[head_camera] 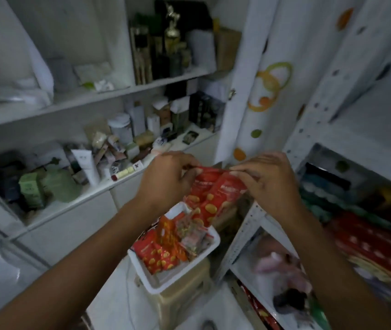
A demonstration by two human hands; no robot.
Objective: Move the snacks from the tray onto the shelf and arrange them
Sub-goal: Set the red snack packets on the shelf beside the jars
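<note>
- Cluttered cupboard shelves (70,101) stood left of the white tray (163,288).
- Tray, atop a beige bin (185,300), held red snack packets (156,254).
- Above it, left hand (166,181) and right hand (269,183) pinched hanging red packets (213,197) by the top edge.

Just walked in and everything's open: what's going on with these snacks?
A person pinches the top edge of red snack packets with the left hand and right hand, holding them above the white tray. More red and clear packets lie in the tray. The metal rack on the right holds red packs, though blurred.
</note>
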